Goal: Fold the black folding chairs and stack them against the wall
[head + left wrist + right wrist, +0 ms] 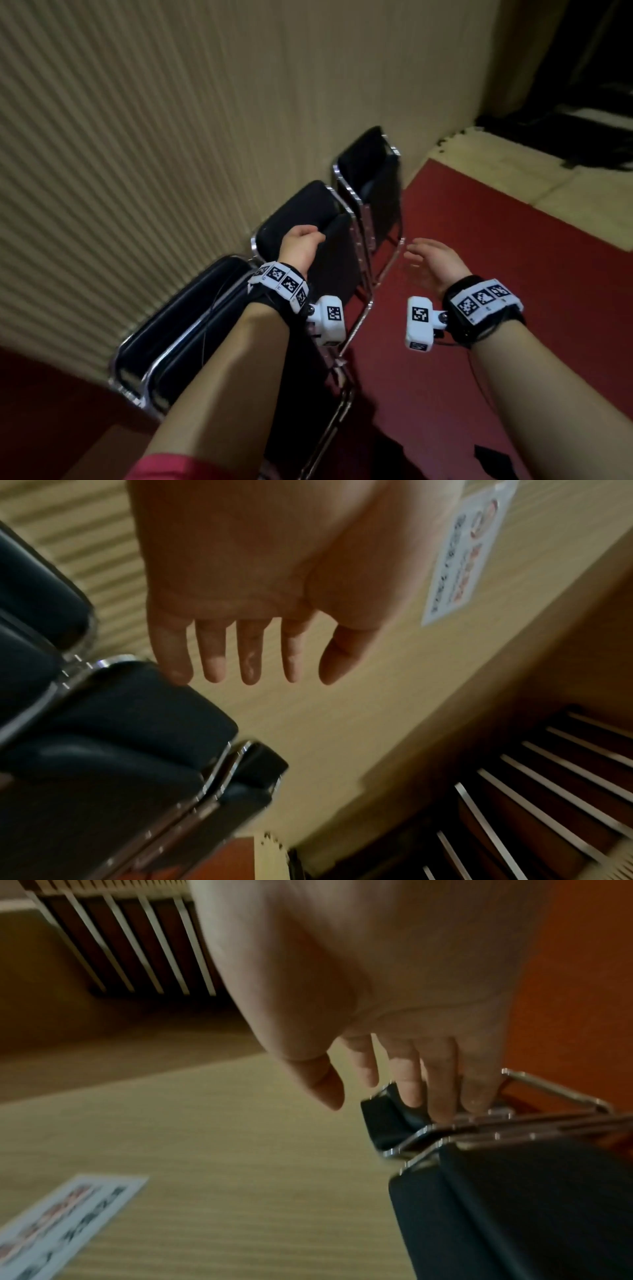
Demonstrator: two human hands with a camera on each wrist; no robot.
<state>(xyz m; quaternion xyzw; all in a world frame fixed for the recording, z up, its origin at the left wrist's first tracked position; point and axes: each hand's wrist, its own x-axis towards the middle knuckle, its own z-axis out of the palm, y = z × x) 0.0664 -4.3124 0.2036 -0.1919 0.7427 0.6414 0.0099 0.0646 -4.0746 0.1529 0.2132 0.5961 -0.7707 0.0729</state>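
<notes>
Nearest the lens, a red sleeve [164,467] and two bare forearms in marker-covered wristbands [281,282]. Ahead, folded black chairs with chrome frames in a row, leaning on the ribbed beige wall [154,120] over red floor [479,274]: near chair [178,329], middle chair [308,219], far chair [370,164]. Left hand [299,245] at the middle chair's padded top edge, fingers [214,653] straight and spread, clasping nothing; contact with the pad impossible to tell. Right hand [431,260] in the air just beside the chrome legs, fingers loose and apart, holding nothing. On the wall, a blurred printed notice [462,553].
</notes>
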